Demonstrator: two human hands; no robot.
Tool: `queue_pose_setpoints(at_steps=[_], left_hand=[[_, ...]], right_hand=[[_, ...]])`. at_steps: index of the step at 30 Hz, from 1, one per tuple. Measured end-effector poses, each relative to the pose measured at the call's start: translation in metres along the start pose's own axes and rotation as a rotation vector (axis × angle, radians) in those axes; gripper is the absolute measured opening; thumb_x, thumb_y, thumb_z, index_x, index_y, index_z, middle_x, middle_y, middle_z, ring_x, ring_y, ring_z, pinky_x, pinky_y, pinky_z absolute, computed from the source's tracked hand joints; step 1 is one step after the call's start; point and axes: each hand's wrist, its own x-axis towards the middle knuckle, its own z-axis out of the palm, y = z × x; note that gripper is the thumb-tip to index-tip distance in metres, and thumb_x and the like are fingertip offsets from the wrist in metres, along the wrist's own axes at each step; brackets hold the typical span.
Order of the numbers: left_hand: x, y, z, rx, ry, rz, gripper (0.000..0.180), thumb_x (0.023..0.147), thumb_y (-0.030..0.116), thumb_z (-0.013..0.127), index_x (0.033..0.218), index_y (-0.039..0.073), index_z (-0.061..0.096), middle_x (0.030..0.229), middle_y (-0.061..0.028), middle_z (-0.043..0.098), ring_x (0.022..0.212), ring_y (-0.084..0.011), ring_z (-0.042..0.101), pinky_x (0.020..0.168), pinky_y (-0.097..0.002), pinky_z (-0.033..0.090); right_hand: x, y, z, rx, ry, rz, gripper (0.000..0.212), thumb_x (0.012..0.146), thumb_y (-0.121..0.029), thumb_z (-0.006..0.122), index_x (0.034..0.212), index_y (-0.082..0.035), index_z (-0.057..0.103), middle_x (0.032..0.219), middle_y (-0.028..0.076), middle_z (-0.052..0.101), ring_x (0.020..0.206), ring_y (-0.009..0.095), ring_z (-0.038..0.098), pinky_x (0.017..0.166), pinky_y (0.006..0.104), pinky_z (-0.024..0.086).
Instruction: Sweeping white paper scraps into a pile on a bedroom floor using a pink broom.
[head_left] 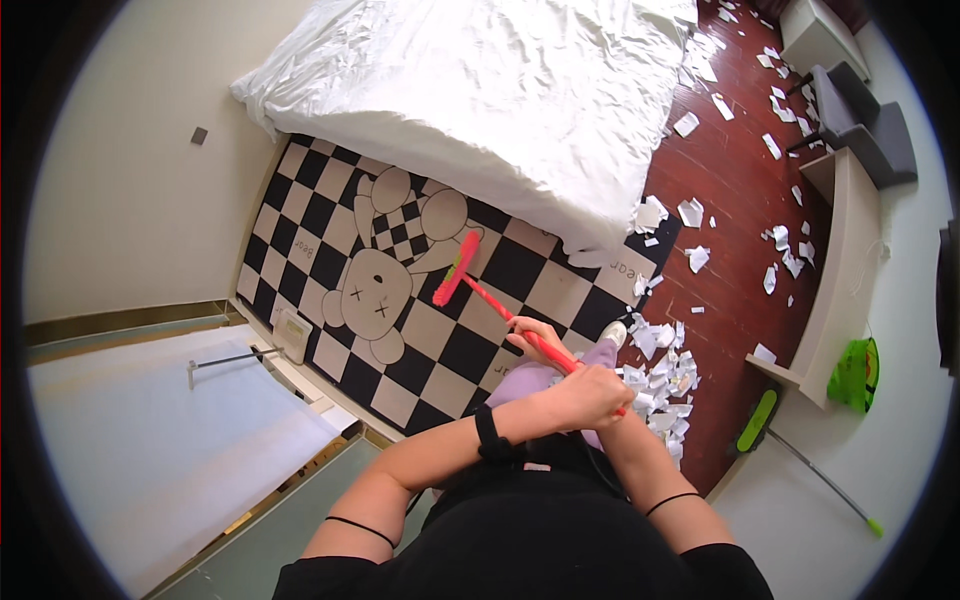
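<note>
Both my hands grip the red handle [490, 299] of a broom. My left hand [597, 394], with a black band on its wrist, is closed round the upper end near my body. Farther down the handle, my right hand [538, 341] is wrapped round it; its forearm passes partly behind my left hand. The pink-red broom head [458, 268] is over the black-and-beige checkered rug [425, 385], beside a printed bear figure. Whether its bristles touch the rug I cannot tell. Torn white paper [665, 380] lies heaped on the floor to the right of my legs.
A bed with a white sheet [470, 110] stands ahead. Paper scraps [697, 258] are strewn over the red-brown wood floor [735, 330]. At right are a desk [845, 270], grey chair [865, 120], green bag [853, 375] and another green-headed broom [757, 420]. A white door [170, 440] is at left.
</note>
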Motion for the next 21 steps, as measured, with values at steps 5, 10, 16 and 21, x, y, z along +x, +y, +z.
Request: queue_pose_setpoints(at_steps=[5, 10, 16, 21], left_hand=[[-0.01, -0.013, -0.006, -0.139, 0.086, 0.097, 0.009, 0.071, 0.011, 0.065, 0.072, 0.004, 0.06, 0.066, -0.016, 0.062, 0.065, -0.0347, 0.064, 0.062, -0.0425, 0.05], [0.014, 0.034, 0.008, -0.328, 0.028, 0.332, 0.005, 0.069, 0.006, 0.065, 0.071, 0.004, 0.061, 0.066, -0.0149, 0.061, 0.068, -0.0329, 0.063, 0.062, -0.0411, 0.05], [0.019, 0.044, 0.0, -0.322, 0.002, 0.325, 0.004, 0.067, 0.004, 0.064, 0.064, 0.001, 0.061, 0.065, -0.0158, 0.062, 0.066, -0.0334, 0.063, 0.061, -0.0408, 0.049], [0.002, 0.069, -0.038, -0.262, -0.08, 0.329, 0.005, 0.067, 0.006, 0.063, 0.065, 0.002, 0.062, 0.065, -0.0174, 0.062, 0.065, -0.0339, 0.063, 0.062, -0.0413, 0.05]], right_hand=[[-0.015, -0.008, -0.028, -0.215, 0.041, 0.015, 0.018, 0.079, -0.006, 0.071, 0.088, -0.001, 0.057, 0.072, 0.013, 0.058, 0.061, 0.025, 0.055, 0.058, 0.0345, 0.045], [-0.08, -0.045, -0.1, -0.442, 0.17, 0.167, 0.016, 0.077, -0.005, 0.072, 0.087, -0.003, 0.06, 0.07, 0.014, 0.059, 0.062, 0.029, 0.058, 0.058, 0.036, 0.046], [-0.103, -0.07, -0.121, -0.474, 0.36, 0.318, 0.01, 0.077, -0.001, 0.069, 0.078, 0.0, 0.06, 0.072, 0.014, 0.061, 0.063, 0.028, 0.061, 0.06, 0.0328, 0.048], [-0.083, -0.074, -0.084, -0.438, 0.322, 0.214, 0.009, 0.076, -0.001, 0.069, 0.083, 0.001, 0.063, 0.081, 0.015, 0.064, 0.072, 0.026, 0.064, 0.067, 0.033, 0.049]])
